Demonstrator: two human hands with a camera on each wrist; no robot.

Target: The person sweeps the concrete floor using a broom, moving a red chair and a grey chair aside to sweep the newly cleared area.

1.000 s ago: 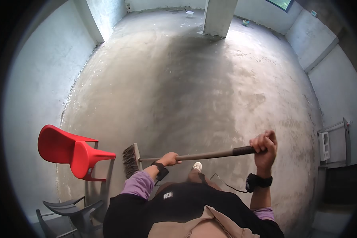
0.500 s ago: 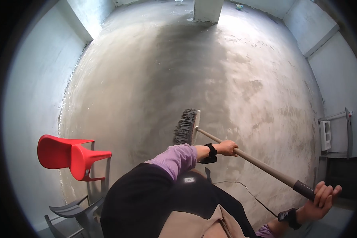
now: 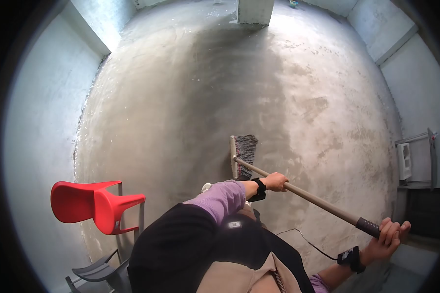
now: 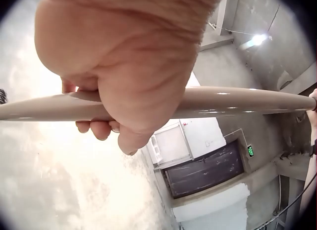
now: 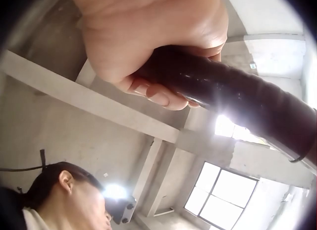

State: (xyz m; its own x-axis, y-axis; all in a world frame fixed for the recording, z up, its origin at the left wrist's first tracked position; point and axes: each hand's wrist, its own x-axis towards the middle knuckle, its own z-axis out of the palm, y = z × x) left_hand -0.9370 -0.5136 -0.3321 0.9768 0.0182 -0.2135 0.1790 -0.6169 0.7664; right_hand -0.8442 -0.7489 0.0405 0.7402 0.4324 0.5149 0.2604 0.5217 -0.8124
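A broom with a long beige handle slants across the head view, its bristles on the concrete floor ahead of the feet. My left hand grips the handle partway along; in the left wrist view that hand has its fingers wrapped round the pole. At the far end my right hand holds the dark grip. The right wrist view shows the right hand curled round this dark ribbed grip.
On the left stand a red chair and a grey chair. A pillar rises from the floor at the far side, with a small bowl beyond it to the right. Walls run along both sides.
The broom head swung from beside the red chair to in front of the body, and its bristles now point right instead of left. Both hands moved right and keep their hold; the right hand is lower.
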